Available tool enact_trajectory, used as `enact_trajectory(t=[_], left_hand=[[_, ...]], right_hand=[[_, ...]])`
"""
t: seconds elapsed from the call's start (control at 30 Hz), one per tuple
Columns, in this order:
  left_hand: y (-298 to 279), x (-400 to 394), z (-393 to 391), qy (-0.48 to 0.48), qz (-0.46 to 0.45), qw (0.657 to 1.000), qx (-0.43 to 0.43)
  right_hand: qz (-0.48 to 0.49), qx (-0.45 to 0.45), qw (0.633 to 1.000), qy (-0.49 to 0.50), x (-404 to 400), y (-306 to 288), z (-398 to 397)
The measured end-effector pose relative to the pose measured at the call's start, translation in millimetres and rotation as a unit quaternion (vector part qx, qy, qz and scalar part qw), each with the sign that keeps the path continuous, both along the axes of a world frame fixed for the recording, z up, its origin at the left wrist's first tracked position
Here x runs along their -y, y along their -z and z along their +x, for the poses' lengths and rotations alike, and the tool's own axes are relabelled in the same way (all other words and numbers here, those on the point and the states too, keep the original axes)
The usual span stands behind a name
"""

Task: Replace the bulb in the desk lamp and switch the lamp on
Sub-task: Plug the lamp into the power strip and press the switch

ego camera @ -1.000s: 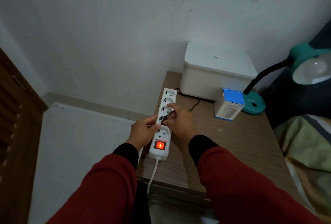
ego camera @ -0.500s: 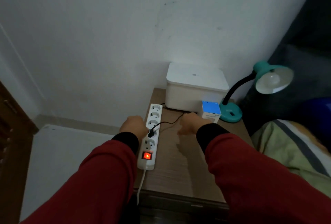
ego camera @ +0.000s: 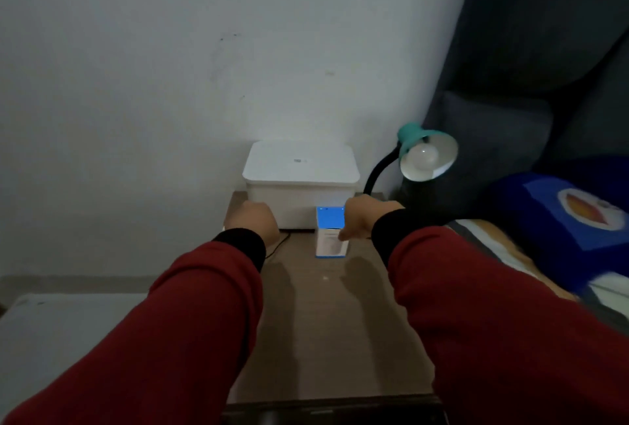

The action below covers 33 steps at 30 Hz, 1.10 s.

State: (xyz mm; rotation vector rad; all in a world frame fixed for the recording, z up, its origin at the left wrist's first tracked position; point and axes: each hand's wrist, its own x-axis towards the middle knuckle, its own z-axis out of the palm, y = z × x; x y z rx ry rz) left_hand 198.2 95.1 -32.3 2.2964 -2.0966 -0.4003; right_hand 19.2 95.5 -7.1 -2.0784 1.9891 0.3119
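Oddly, both hands, left (ego camera: 251, 223) and right (ego camera: 361, 218), hang empty and loosely curled, the lamp (ego camera: 422, 156) base hidden

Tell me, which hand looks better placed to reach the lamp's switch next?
Probably the right hand. It hovers at the table's right side, beside the blue-topped box and just below the lamp's black neck. The left hand sits far left, before the white container. The lamp's base is hidden, and the bulb looks unlit.

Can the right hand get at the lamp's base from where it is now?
Probably yes. The right hand is beside the blue-topped box, right in front of where the lamp's black neck comes down. The base itself is hidden behind the hand, and nothing visible blocks it.
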Motion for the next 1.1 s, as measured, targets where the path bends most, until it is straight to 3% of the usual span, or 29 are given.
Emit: enact_trajectory(t=[0.17,0.4,0.77,1.1], left_hand=[[-3,26,-56,0.037,-0.005,0.999,0.007],[23,57,-138,0.082,-0.05,0.994,-0.054],[137,71,-196,0.123,-0.074,0.975,-0.172],[208,70,-193,0.118,-0.176,0.957,-0.198]], right_hand=[[-0.011,0.01,0.999,0.036,14,2,-56],[0.013,0.056,0.994,0.089,44,38,-123],[-0.103,0.293,0.939,0.147,61,158,-141],[-0.235,0.257,0.932,0.099,74,220,-135]])
